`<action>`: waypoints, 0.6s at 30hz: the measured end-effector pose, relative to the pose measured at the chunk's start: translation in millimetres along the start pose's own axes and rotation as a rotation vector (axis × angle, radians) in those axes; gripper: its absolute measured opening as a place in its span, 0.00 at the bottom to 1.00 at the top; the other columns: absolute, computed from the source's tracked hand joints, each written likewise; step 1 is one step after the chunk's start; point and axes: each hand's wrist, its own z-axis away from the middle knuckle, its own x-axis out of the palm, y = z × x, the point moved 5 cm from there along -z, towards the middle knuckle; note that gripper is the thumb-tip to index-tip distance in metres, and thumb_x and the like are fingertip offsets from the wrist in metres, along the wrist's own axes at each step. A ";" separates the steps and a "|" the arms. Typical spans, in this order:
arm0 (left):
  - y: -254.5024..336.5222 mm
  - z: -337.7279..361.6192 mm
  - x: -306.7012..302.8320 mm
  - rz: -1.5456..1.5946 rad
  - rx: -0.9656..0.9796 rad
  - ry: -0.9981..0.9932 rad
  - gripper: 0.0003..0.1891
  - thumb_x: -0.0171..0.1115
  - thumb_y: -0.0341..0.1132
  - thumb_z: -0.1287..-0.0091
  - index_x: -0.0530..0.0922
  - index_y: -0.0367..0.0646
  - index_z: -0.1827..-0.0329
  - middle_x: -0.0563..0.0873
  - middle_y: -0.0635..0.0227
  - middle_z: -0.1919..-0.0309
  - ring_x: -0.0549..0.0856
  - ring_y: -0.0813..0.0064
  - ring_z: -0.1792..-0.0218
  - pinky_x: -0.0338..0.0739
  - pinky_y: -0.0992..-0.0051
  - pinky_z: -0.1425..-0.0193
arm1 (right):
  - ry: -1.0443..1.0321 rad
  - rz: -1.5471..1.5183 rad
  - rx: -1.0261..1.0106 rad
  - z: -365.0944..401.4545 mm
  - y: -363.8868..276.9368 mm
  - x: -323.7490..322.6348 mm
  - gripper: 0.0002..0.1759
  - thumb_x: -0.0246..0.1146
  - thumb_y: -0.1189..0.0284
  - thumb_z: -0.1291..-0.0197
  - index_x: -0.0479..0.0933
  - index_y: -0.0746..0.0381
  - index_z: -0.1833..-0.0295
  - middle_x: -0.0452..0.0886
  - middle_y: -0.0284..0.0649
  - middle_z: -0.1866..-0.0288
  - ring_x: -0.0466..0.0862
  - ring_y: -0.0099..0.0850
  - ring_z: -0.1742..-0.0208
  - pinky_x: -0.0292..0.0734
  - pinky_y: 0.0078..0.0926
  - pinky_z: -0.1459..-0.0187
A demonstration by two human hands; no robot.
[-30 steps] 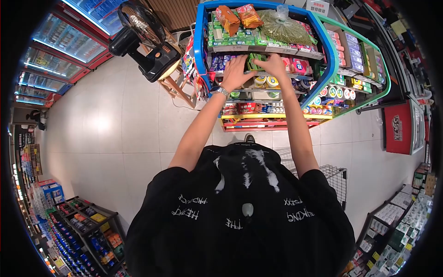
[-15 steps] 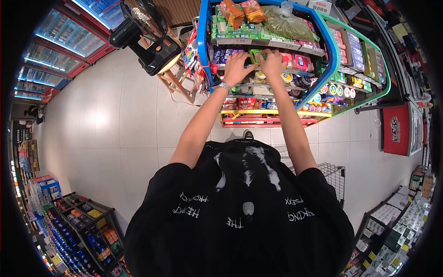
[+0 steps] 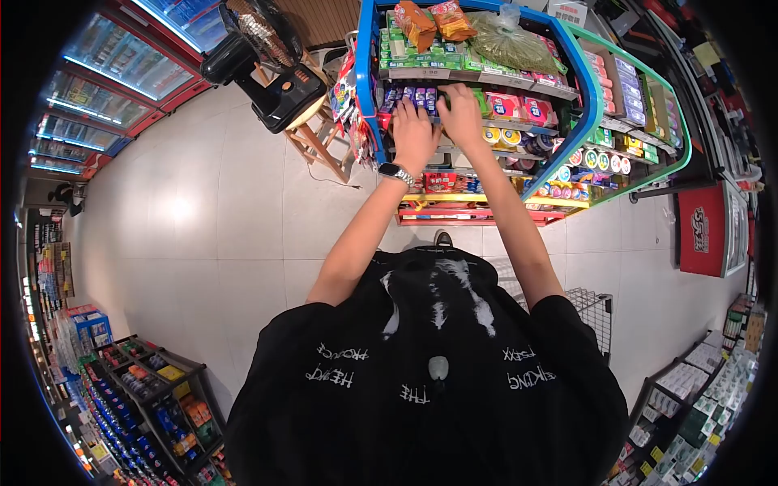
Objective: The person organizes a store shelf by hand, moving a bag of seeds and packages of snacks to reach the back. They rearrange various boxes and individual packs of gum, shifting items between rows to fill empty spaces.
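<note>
I am leaning over the blue-framed rack [image 3: 365,73] with both arms stretched to its second shelf. My left hand [image 3: 415,134] is lying with fingers spread across the row of purple packs [image 3: 409,95], a loose, unclenched grip pressing down instead of pinching. My right hand [image 3: 462,113] is resting just beside it, fingers bent over the shelf's front edge where the purple row meets the pink packs [image 3: 519,108]. I cannot tell whether that grip is closing on a pack or only touching one.

As I judge it, this is going best with light pressure: I am sliding packs along the shelf, not lifting them, and keeping my wrists clear of the price strip so nothing tips forward.

The shelf above is holding green packs [image 3: 421,58] in tight rows, with orange snack bags [image 3: 417,23] and a clear bag of greenish bits [image 3: 506,40] lying on top. The shelf below my hands is carrying round tins [image 3: 502,136].
</note>
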 end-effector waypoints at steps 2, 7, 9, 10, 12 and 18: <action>3.2 5.9 0.1 0.019 0.014 0.000 0.38 0.67 0.42 0.42 0.66 0.24 0.33 0.65 0.28 0.33 0.65 0.36 0.30 0.57 0.47 0.26 | -0.090 -0.150 0.063 -5.4 -12.1 16.1 0.18 0.65 0.65 0.43 0.82 0.65 0.51 0.82 0.52 0.52 0.82 0.51 0.50 0.78 0.44 0.47; 8.4 31.1 -23.3 0.109 0.051 0.083 0.37 0.68 0.38 0.41 0.65 0.26 0.32 0.62 0.29 0.31 0.61 0.34 0.28 0.56 0.48 0.25 | -0.320 -0.075 0.265 -18.7 -25.4 57.8 0.29 0.67 0.52 0.44 0.81 0.68 0.50 0.81 0.58 0.51 0.82 0.52 0.48 0.79 0.45 0.48; 8.0 44.4 -36.7 0.258 0.042 0.037 0.33 0.66 0.36 0.39 0.66 0.28 0.34 0.62 0.32 0.32 0.61 0.35 0.28 0.57 0.51 0.24 | -0.419 -0.026 0.286 -26.7 -24.9 72.7 0.33 0.67 0.47 0.46 0.80 0.68 0.50 0.81 0.59 0.51 0.83 0.53 0.48 0.79 0.46 0.48; 9.9 54.7 -43.5 0.256 0.046 0.042 0.30 0.65 0.34 0.38 0.67 0.29 0.35 0.64 0.35 0.32 0.63 0.37 0.29 0.60 0.54 0.26 | -0.473 0.028 0.261 -28.3 -25.9 80.1 0.35 0.67 0.45 0.47 0.80 0.67 0.49 0.81 0.59 0.50 0.82 0.53 0.47 0.79 0.47 0.48; 11.6 73.7 -49.9 0.284 0.032 0.022 0.29 0.65 0.33 0.39 0.68 0.29 0.36 0.64 0.35 0.33 0.65 0.38 0.31 0.61 0.54 0.26 | -0.552 0.114 0.210 -27.9 -35.8 91.4 0.33 0.67 0.45 0.45 0.80 0.64 0.48 0.80 0.57 0.48 0.84 0.51 0.48 0.81 0.46 0.49; 4.0 115.8 -41.4 0.364 0.043 -0.037 0.26 0.64 0.33 0.41 0.71 0.29 0.41 0.68 0.36 0.36 0.70 0.41 0.37 0.65 0.54 0.31 | -0.626 0.095 0.181 -29.3 -44.9 107.0 0.26 0.64 0.53 0.40 0.79 0.60 0.43 0.79 0.55 0.42 0.79 0.53 0.40 0.77 0.49 0.41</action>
